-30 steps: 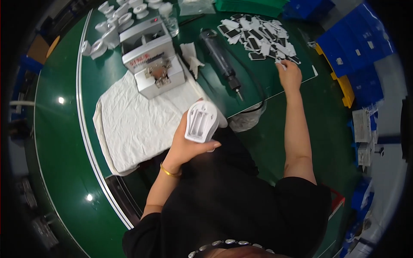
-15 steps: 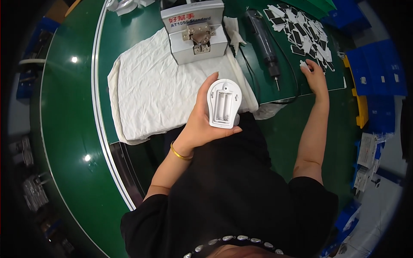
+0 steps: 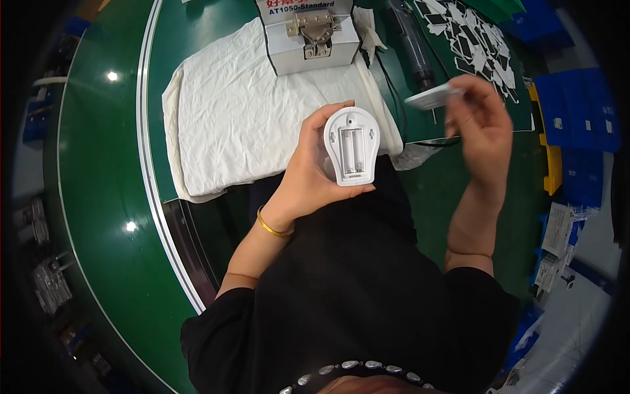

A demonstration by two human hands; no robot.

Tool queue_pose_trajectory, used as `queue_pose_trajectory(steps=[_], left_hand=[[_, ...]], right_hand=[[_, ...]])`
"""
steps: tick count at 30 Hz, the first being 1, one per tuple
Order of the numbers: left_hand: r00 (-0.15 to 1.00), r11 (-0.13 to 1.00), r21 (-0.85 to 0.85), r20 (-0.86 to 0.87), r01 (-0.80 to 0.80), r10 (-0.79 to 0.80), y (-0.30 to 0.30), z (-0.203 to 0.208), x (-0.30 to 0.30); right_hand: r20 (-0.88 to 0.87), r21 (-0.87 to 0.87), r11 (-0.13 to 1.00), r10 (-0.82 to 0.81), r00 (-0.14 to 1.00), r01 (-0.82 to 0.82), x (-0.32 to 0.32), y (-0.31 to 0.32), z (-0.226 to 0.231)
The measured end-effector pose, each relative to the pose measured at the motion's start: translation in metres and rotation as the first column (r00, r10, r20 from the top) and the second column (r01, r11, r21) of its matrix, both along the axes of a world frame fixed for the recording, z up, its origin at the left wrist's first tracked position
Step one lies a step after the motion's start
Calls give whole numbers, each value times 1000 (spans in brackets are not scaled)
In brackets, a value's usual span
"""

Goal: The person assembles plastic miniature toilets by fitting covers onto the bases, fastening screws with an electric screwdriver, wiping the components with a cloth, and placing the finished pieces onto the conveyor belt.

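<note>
My left hand [image 3: 306, 172] is closed around a white plastic device [image 3: 353, 146] with a rounded top. Its back faces up, showing an uncovered battery compartment with no batteries in it. To the right, my right hand [image 3: 487, 128] pinches a flat white battery cover [image 3: 430, 98] by one end. The cover is held in the air, tilted, apart from the device, and partly hides the tip of an electric screwdriver [image 3: 408, 47]. Motion slightly blurs the right hand.
A folded white cloth [image 3: 230, 111] lies on the green table. At its far edge stands a grey-white box with a metal latch [image 3: 316, 39]. A pile of white and black covers [image 3: 469, 41] is at the far right. Blue bins [image 3: 581, 108] line the right side.
My right hand has come back from the pile toward the device with the battery cover. My left hand has moved slightly up and right. The whole view has shifted a little.
</note>
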State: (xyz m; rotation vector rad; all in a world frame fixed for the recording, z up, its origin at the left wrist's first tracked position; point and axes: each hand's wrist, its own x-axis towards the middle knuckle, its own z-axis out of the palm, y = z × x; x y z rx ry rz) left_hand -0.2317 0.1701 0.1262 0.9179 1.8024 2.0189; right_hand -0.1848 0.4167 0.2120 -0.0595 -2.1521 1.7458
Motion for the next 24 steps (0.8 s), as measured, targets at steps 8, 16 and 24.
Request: queue_pose_trajectory(steps=[8,16,24], left_hand=[[1000,1000,-5,21,-23,23,-3,15,5],[1000,999,36,23,-16,15,-5,9,7],[954,968,251,290,-6,-70,-12,14,7]], right_hand=[[181,-2,930,363,914,-368,0,-62,-6],[139,592,747,275,951,-302,-4,-58,-9],[285,-469,841,435,854,-272,-4,-68,-30]])
